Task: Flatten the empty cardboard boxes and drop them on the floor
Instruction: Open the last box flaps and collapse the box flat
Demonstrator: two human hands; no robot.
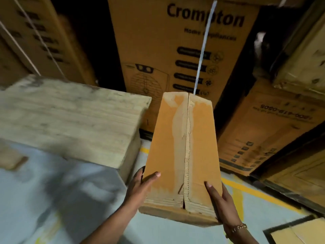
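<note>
A long brown cardboard box [167,147] is held up in front of me above the floor, its top flaps closed along a rough centre seam with torn tape marks. My left hand [140,187] grips its near left edge, thumb on the top face and fingers down the side. My right hand [219,205] grips the near right corner, thumb lying on top. A gold bracelet sits on the right wrist.
A worn wooden crate [70,120] stands at the left. Tall printed appliance cartons [158,50] are stacked behind and at the right [263,138]. The pale floor [52,199] has yellow lines. A flat piece of cardboard [302,231] lies at the bottom right.
</note>
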